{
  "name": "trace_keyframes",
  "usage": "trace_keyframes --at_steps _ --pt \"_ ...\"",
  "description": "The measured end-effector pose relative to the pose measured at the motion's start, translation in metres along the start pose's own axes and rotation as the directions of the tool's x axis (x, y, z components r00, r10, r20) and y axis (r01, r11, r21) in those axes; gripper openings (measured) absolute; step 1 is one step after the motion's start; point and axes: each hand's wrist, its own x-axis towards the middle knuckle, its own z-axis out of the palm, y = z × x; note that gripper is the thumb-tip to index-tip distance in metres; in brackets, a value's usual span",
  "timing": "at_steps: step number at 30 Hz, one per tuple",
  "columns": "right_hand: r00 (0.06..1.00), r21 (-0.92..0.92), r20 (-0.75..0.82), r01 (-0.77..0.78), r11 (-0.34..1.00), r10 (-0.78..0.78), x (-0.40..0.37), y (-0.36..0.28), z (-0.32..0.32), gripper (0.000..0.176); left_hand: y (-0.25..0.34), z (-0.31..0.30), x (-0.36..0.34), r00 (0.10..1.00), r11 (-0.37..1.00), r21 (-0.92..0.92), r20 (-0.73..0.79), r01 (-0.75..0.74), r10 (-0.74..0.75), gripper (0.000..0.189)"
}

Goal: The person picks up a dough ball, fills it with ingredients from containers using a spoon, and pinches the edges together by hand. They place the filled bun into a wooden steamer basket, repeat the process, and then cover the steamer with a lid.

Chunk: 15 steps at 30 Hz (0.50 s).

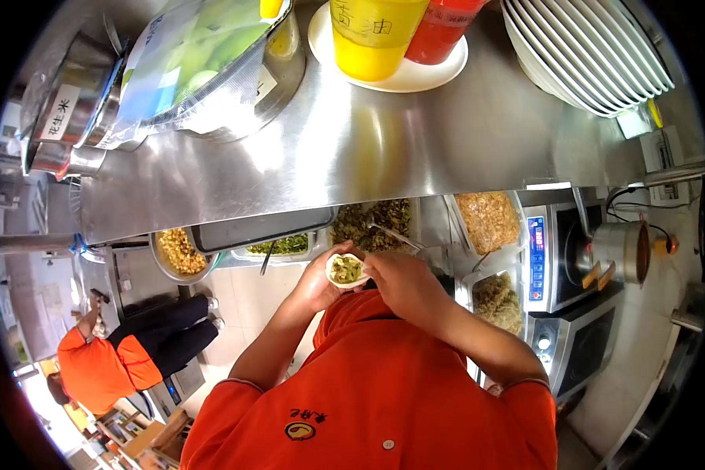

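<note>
In front of my chest, my left hand (321, 277) cradles an open bun (346, 269), a round of white dough around chopped green filling. My right hand (399, 276) has its fingers pinched on the dough's right edge. Just beyond my hands sits a container of dark chopped greens (372, 223) with a metal spoon (392, 233) lying in it. A tub of brighter chopped greens (286, 245) is to the left, partly under a dark tray (262, 228).
A steel shelf (352, 149) spans the front, bearing stacked white plates (587, 51), yellow (376, 39) and red containers. A bowl of yellow filling (180, 252) is left; induction cookers (568, 251) and a pot (623, 251) stand right. Another person (113, 364) works at far left.
</note>
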Motion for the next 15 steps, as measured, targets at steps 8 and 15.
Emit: trace_keyframes --at_steps 8,15 --pt "0.999 0.017 0.020 -0.036 0.999 0.036 0.005 -0.007 -0.005 0.013 0.002 0.010 -0.001 0.993 0.995 0.085 -0.094 -0.060 0.068 0.037" --pt "0.999 0.081 -0.011 -0.045 0.996 0.047 0.011 0.001 0.001 0.012 0.003 0.026 -0.011 0.982 0.982 0.039 -0.028 -0.187 0.188 0.035"
